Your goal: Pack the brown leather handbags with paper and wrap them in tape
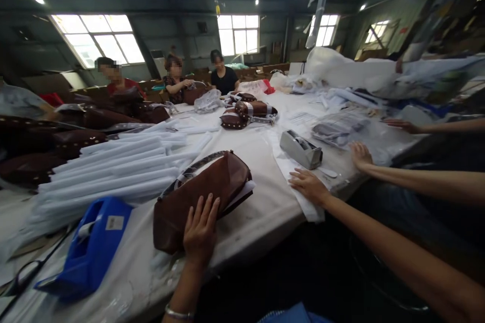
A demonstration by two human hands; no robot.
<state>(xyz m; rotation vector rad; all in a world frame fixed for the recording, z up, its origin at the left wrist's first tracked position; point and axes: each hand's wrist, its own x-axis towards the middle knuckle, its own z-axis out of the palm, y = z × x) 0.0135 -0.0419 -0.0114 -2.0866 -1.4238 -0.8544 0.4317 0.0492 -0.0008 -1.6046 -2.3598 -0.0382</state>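
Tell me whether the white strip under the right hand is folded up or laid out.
Laid out: the white strip runs lengthwise to the near edge of the table, beneath the right hand. Whether it's layered, I cannot tell.

Between the brown handbag (200, 181) and the gray tape dispenser (301, 150), a hand could pass along the white-covered table (261, 176) from its near edge inward, up to the piled studded handbags (257, 109) toward the far edge. Left of the handbag, the blue tape dispenser (94, 250) and the white rolls (113, 164) bar the way. Rightward along the near edge, the right hand (308, 186) on a white strip (285, 164) and a co-worker's hand (360, 155) stand in the way.
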